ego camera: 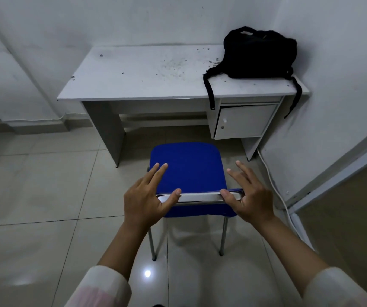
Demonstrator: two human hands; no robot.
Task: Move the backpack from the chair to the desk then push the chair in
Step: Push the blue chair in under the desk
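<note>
A black, slumped backpack (259, 55) sits at the upper right of the frame on the right end of the white desk (133, 72), two of its straps dangling over the front edge. The blue-cushioned chair (188, 168) with metal legs stands at centre frame, just short of the desk. The left hand (143, 199) and right hand (252, 199) are spread wide, fingers splayed and gripping nothing, thumbs resting on the backrest's top edge.
</note>
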